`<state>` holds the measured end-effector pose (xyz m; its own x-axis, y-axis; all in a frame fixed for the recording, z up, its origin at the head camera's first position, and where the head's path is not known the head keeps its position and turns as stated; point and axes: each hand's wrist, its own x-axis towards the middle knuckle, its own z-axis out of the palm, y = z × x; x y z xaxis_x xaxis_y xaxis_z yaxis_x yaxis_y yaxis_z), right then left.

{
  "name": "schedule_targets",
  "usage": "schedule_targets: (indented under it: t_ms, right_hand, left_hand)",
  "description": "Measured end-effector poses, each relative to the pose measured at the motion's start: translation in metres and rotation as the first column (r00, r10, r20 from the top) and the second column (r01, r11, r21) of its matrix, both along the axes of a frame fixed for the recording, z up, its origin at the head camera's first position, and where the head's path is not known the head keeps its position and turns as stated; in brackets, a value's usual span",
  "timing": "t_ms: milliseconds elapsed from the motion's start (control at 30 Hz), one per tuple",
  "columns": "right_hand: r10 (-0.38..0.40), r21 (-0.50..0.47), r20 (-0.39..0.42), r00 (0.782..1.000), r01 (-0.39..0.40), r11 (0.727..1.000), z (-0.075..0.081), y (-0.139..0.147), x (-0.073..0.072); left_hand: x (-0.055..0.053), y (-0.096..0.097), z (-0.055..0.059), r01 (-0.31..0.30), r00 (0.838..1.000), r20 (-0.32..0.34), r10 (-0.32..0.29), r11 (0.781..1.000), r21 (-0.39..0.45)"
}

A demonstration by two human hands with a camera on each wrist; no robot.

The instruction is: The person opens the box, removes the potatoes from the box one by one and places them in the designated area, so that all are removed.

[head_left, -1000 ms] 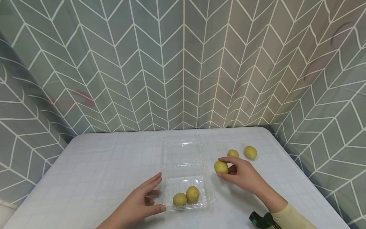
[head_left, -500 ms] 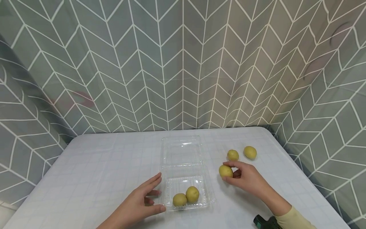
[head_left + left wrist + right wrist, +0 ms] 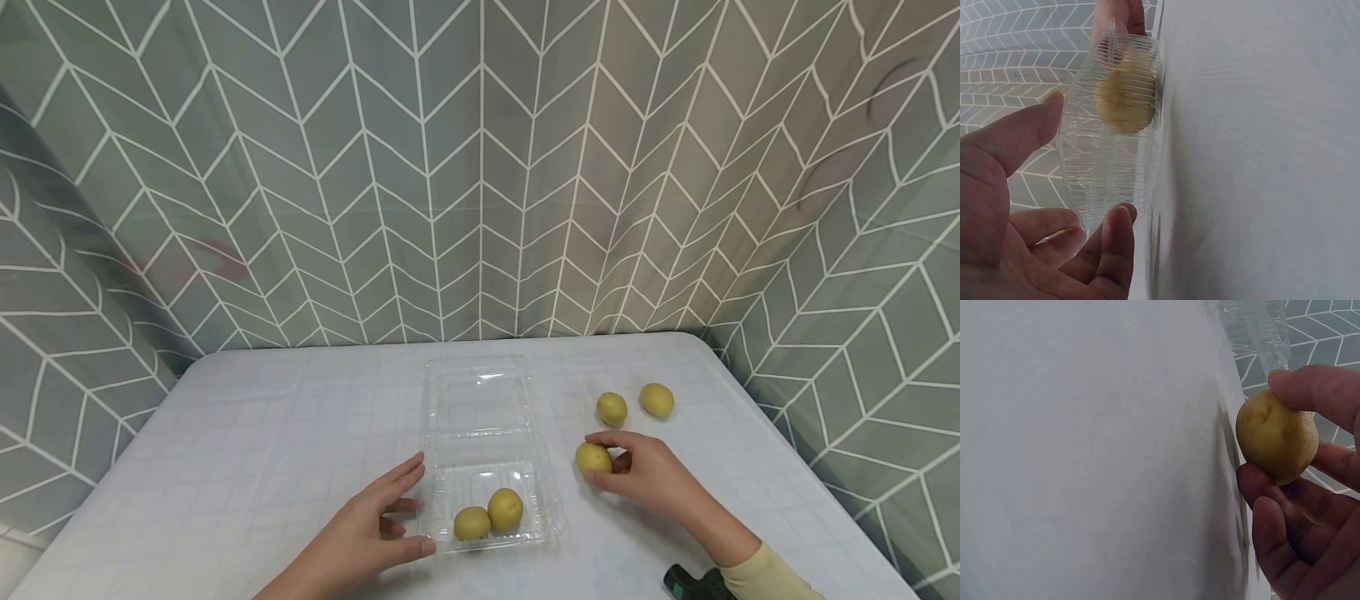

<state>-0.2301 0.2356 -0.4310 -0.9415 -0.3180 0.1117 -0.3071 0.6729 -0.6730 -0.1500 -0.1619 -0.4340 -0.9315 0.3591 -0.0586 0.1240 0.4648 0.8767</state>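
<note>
Right of the clear plastic clamshell box (image 3: pixel 486 450), my right hand (image 3: pixel 645 468) pinches a potato (image 3: pixel 592 458) between thumb and fingertips. In the right wrist view this potato (image 3: pixel 1275 437) is low, close to the white cloth; whether it touches is hard to tell. Two more potatoes lie side by side in the front of the box's base, a left one (image 3: pixel 472 523) and a right one (image 3: pixel 506 509). My left hand (image 3: pixel 378 518) rests at the box's left side, fingers spread and relaxed. The left wrist view shows its thumb and fingers by the ribbed wall (image 3: pixel 1107 150).
Beyond my right hand lie two loose potatoes, a nearer one (image 3: pixel 611 408) and a farther one (image 3: pixel 657 401). The box's lid (image 3: pixel 477 392) lies folded back, away from me. A patterned curtain (image 3: pixel 480 208) stands behind the white-covered table (image 3: pixel 300 417).
My right hand has carried its potato slightly right and nearer to me, uncovering the potato behind it. My left hand and the box have stayed put.
</note>
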Motion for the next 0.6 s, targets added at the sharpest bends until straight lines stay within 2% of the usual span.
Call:
schedule_targets:
  t_ms: [600]
  right_hand:
    - [0.006, 0.041, -0.023, 1.0, -0.005, 0.999, -0.0055, -0.0019, 0.0007]
  left_hand:
    - [0.0011, 0.0008, 0.0019, -0.006, 1.0, 0.0, 0.006, 1.0, -0.002]
